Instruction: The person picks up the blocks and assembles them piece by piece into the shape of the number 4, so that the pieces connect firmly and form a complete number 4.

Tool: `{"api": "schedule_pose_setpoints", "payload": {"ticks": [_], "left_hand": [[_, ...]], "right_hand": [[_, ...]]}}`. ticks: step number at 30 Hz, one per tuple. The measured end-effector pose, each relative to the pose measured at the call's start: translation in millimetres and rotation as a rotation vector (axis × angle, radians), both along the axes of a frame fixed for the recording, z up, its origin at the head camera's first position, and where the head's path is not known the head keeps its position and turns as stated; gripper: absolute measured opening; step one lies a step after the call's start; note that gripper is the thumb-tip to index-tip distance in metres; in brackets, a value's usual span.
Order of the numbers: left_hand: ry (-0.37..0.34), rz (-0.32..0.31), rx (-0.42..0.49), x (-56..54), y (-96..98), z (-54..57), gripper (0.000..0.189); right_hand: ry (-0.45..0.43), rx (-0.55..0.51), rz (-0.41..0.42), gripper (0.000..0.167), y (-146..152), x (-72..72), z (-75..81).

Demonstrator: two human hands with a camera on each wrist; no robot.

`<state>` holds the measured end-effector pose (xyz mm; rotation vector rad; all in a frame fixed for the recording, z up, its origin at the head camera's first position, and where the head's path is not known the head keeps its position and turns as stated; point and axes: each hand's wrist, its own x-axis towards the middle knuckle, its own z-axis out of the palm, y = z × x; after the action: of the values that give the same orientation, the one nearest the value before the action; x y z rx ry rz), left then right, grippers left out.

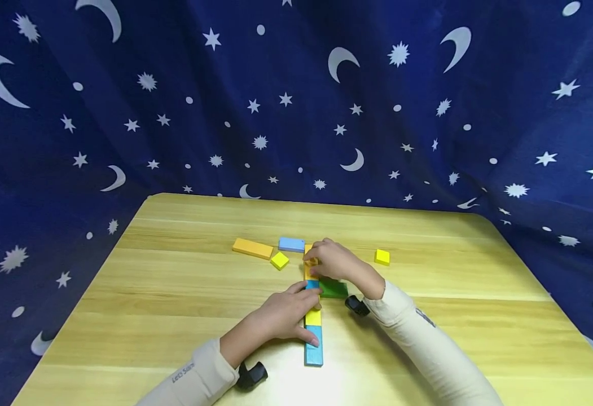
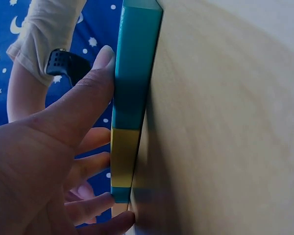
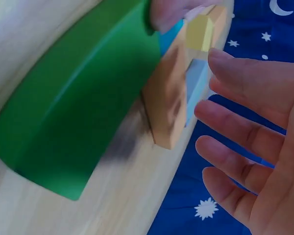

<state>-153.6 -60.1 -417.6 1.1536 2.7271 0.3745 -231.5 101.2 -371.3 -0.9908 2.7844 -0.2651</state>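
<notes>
Orange block (image 3: 167, 98), small blue block (image 1: 313, 284), yellow block (image 1: 313, 318) and long blue block (image 1: 313, 355) are lying end to end on the table (image 1: 174, 282), my left hand (image 1: 285, 316), fingers spread, resting along them; my right hand (image 1: 339, 264), thumb parted from fingers, is hanging over the orange one, contact uncertain at this angle. Green block (image 1: 334, 289) and pale blue block (image 1: 291, 245) are lying beside this row; pressing evenly while nudging lightly is, I judge, best serving straight joints.

Head view looks down; closer wrist views share the blocks (image 1: 313, 318).
</notes>
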Motion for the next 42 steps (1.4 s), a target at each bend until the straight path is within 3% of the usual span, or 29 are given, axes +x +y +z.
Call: {"api": "schedule_pose_setpoints", "payload": {"ticks": [7,13,20,23,26,31,37,42], "left_hand": [[0.001,-0.006,0.008,-0.3,3.3,-2.3,0.061],[-0.008,0.009,0.008,0.3,1.1,-4.3,0.061],[-0.018,0.017,0.022,4.1,-0.6,-2.8,0.061],[-0.016,0.017,0.024,5.2,0.1,-2.6,0.060],[-0.011,0.016,0.026,5.4,1.2,-2.5,0.060],[-0.002,0.013,0.028,4.9,2.5,-2.4,0.060],[0.004,-0.002,0.020,5.7,1.3,-4.4,0.061],[0.020,-0.002,0.038,3.0,0.8,-3.6,0.061]], "right_hand": [[0.022,-0.051,-0.054,0.041,17.6,14.2,3.8],[0.076,-0.106,-0.188,0.052,58.4,14.0,0.5],[0.008,-0.115,-0.368,0.056,111.5,9.9,-11.9],[-0.003,-0.115,-0.408,0.058,122.9,12.5,-16.7],[0.003,-0.126,-0.388,0.064,123.6,19.1,-20.7],[-0.008,-0.178,-0.284,0.075,106.6,37.1,-27.3],[-0.137,-0.251,-0.157,0.089,78.5,57.4,-32.4],[-0.201,-0.238,-0.038,0.108,54.2,62.5,-33.2]]}}
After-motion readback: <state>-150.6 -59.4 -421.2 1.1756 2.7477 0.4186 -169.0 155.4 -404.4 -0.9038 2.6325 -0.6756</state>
